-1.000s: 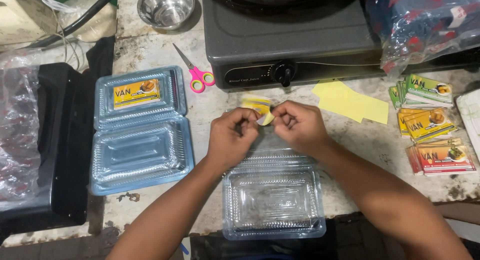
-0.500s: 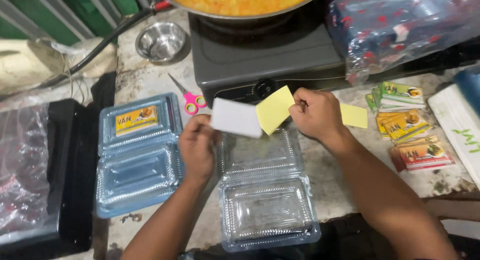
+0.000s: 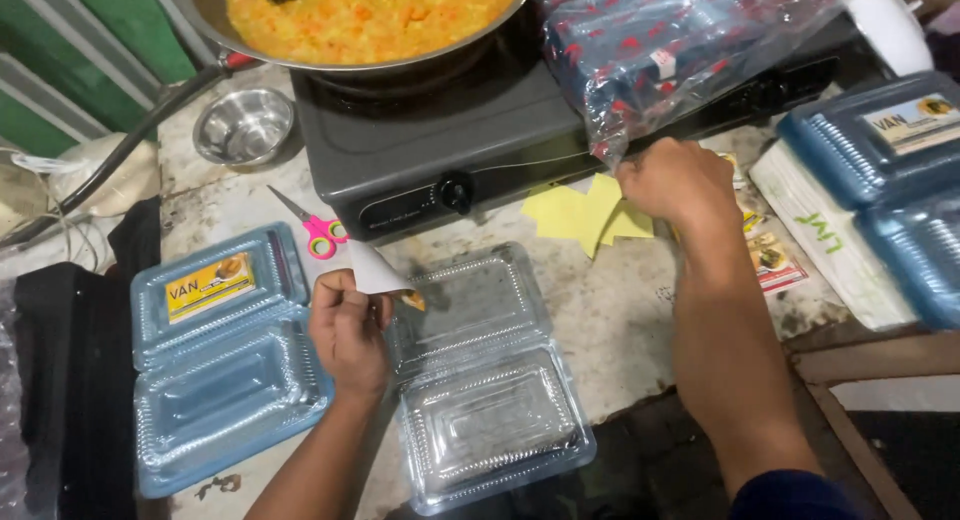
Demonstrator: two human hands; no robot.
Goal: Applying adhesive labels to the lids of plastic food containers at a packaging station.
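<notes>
Clearly the white sticker sheet (image 3: 378,271), centre-left of the frame, is thin, light and floppy (it curls easily). The left hand (image 3: 348,332) pinches its lower edge, best held there, above the clear box (image 3: 480,380). The right hand (image 3: 672,180) presses closed fingers on yellow papers (image 3: 580,212).

Pan of orange food (image 3: 370,15) on stove (image 3: 450,130); pink-handled scissors (image 3: 315,228) nearby.

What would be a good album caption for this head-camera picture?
Left hand holds a sticker over an open clear container; right hand rests on yellow papers by the stove.
</notes>
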